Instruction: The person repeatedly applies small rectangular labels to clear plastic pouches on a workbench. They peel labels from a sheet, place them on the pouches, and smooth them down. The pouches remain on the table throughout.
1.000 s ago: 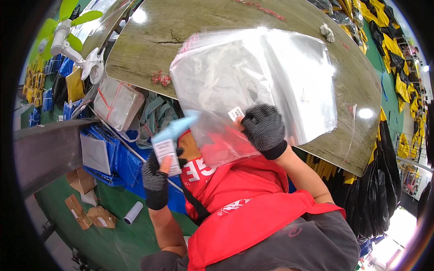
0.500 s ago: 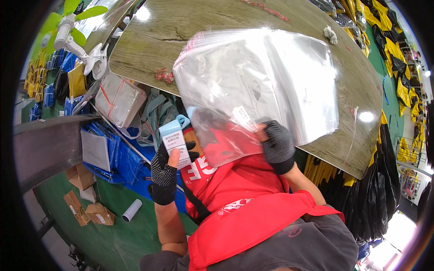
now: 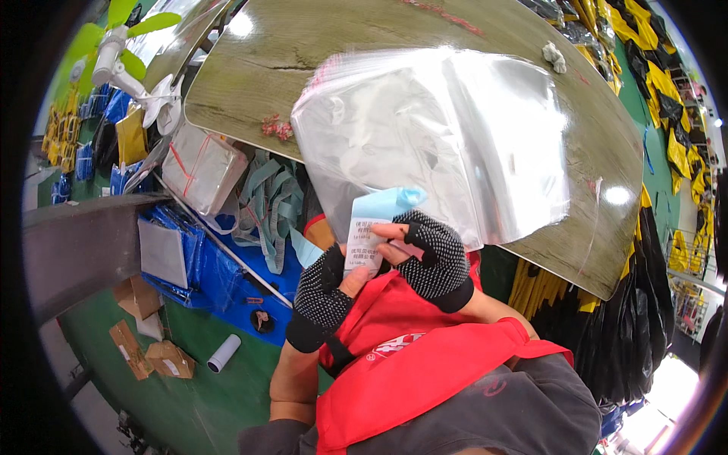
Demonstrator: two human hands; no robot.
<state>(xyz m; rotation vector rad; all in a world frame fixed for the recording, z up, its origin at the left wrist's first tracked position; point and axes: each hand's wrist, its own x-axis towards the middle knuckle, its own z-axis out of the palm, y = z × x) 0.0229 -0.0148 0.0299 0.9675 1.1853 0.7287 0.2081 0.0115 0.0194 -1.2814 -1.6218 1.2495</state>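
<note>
A strip of white printed labels on light blue backing (image 3: 364,244) is held up in front of my red apron. My left hand (image 3: 320,297), in a black dotted fingerless glove, grips the strip's lower end with the thumb on its face. My right hand (image 3: 434,262), gloved the same way, has its bare thumb and forefinger closed on the strip's right edge; whether a label has lifted there I cannot tell. Just beyond both hands, a stack of clear plastic bags (image 3: 387,129) lies on the wood-grain table (image 3: 250,83).
Left of the table, loose blue backing strip (image 3: 269,201) hangs beside a tied bundle of clear bags (image 3: 201,167). A fan with green blades (image 3: 110,57) stands at the far left. Cardboard boxes (image 3: 168,359) lie on the green floor. Black and yellow items (image 3: 599,334) hang at right.
My left hand has brought the label strip right and inward. My right hand has left the clear bag's near edge and come to the strip. The labelled bag end over my apron no longer shows.
</note>
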